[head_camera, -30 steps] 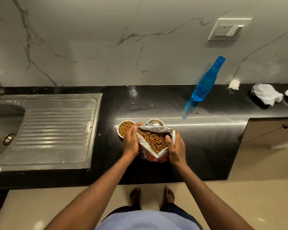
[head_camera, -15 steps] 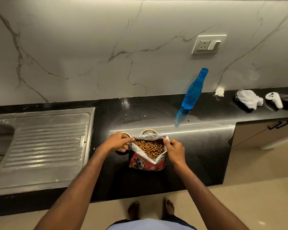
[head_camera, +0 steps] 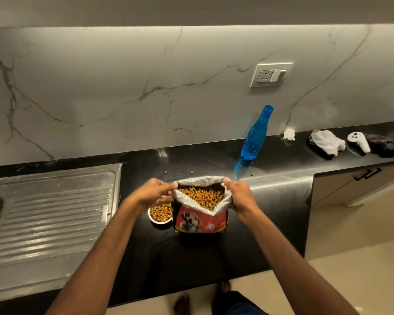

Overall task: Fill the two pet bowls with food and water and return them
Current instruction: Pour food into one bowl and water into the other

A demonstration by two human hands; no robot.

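A red pet-food bag [head_camera: 200,220] with a dog's picture stands upright on the black counter [head_camera: 214,253], its silver-lined mouth wide and full of brown kibble. My left hand [head_camera: 152,192] pinches the left rim of the bag's mouth. My right hand [head_camera: 239,194] pinches the right rim. A small steel bowl [head_camera: 160,214] filled with kibble sits on the counter just left of the bag, partly under my left wrist. The second bowl is hidden behind the bag. A blue water bottle [head_camera: 253,142] stands behind and right of the bag.
A steel sink drainboard [head_camera: 50,214] fills the left side. Loose kibble pieces [head_camera: 191,172] lie on the counter behind the bag. Crumpled white cloth [head_camera: 326,144], a white controller [head_camera: 358,142] and a dark cloth [head_camera: 383,146] lie far right. A wall socket [head_camera: 271,75] sits above.
My left hand moved from the filled bowl to the bag's left rim. Both hands now hold the mouth apart, and the bag stands upright beside the bowl. The camera tilted up.
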